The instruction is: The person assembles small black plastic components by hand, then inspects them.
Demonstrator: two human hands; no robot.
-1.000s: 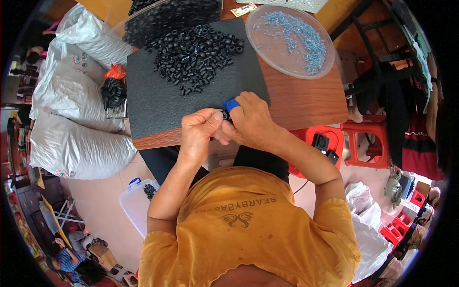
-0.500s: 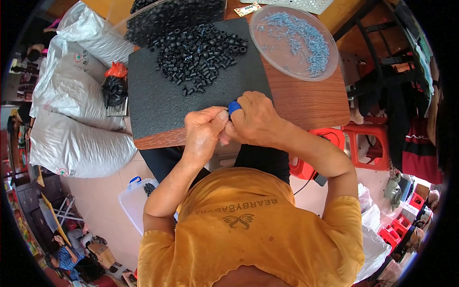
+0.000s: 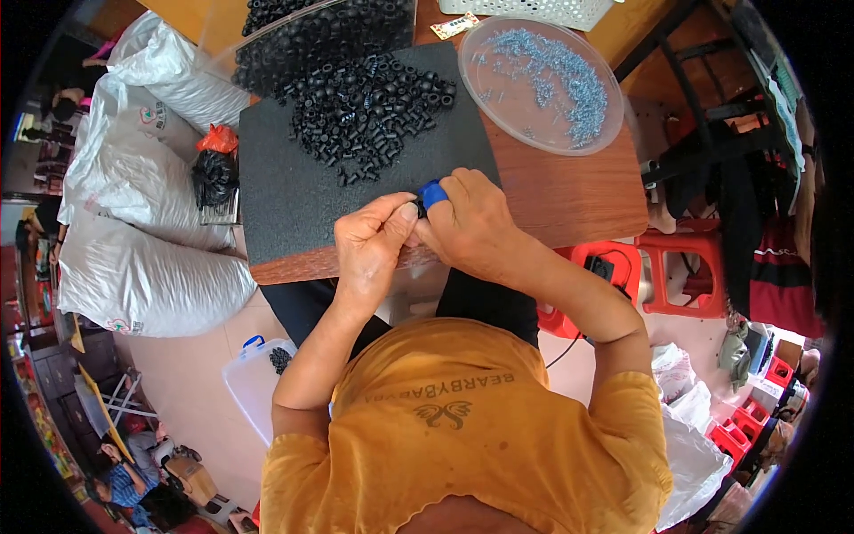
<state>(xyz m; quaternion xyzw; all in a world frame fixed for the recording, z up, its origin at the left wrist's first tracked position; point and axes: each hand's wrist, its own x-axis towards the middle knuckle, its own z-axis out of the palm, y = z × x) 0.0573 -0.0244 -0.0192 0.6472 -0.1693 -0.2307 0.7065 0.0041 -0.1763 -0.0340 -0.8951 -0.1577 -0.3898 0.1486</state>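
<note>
Near the front edge of the black mat [image 3: 294,214], both my hands meet with fingers closed. My left hand [image 3: 369,240] pinches a small black part [image 3: 419,206] between thumb and forefinger. My right hand [image 3: 471,218] is curled against it from the other side, a blue band [image 3: 432,193] wrapped round one finger. Most of the part is hidden by the fingers. Beyond them, a heap of small black parts [image 3: 365,116], some stubby and tubular, lies on the mat. A round clear tray [image 3: 516,120] at the right holds many tiny bluish metal pieces, too small to name.
A clear bin [image 3: 329,40] full of black parts stands behind the heap. White sacks [image 3: 151,267] line the left side. Red stools [image 3: 680,276] stand right of the wooden table [image 3: 578,200]. A translucent box [image 3: 253,387] sits on the floor by my left arm.
My hands have shifted slightly left, still together. A little more of the black part and the blue band shows between them. The view has moved slightly.
</note>
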